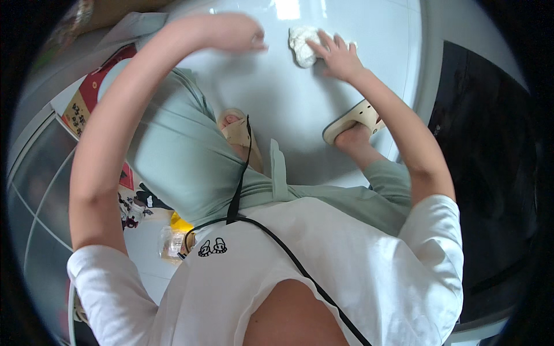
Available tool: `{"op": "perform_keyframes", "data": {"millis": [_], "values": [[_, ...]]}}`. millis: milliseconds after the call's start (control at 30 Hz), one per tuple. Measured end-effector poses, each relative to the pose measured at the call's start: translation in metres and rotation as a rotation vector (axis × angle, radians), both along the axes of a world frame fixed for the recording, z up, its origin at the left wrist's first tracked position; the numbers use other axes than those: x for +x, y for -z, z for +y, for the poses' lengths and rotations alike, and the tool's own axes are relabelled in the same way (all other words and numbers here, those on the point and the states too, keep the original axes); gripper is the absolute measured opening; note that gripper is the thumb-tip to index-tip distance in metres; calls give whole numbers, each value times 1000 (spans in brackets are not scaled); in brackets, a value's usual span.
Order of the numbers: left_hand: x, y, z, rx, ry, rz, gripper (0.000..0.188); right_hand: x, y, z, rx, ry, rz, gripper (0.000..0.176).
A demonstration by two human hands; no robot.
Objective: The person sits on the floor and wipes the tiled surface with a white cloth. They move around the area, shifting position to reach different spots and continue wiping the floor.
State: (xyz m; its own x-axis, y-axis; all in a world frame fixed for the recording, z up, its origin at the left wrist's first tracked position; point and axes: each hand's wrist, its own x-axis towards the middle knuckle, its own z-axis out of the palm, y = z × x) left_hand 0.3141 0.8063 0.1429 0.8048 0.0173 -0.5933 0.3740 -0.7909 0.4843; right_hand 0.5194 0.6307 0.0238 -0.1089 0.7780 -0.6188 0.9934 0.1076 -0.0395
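A crumpled white cloth (304,46) lies on the glossy light floor tiles (277,82) at the top of the view. My right hand (339,56) rests over the cloth's right part, its fingers spread, pressing on it or just above it. To the left, my left hand (242,34) hangs over the floor, blurred, with its fingers partly curled; whether anything is in it cannot be told. A gap of floor parts this hand from the cloth.
My feet in cream slippers (352,119) stand below the hands. A dark glossy panel (484,181) lines the right side. At left are a frosted translucent panel (45,173), a red and tan box (82,104) and a clear plastic package (171,244).
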Motion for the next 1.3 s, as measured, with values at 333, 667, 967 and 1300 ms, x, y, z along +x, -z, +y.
{"op": "perform_keyframes", "data": {"millis": [333, 667, 967, 1300], "values": [[-110, -305, -88, -1022, 219, -881, 26, 18, -430, -7, -622, -696, 1428, 31], [-148, -303, -128, -866, 114, -1038, 16, 40, -441, -24, -774, -544, 1518, 34], [-267, -159, -193, -1652, -925, 688, 23, 108, -311, -134, -1316, 471, 1334, 57], [-268, -193, -312, -1933, -654, 1046, 33, -1, -23, -91, -770, 572, 567, 60]]}}
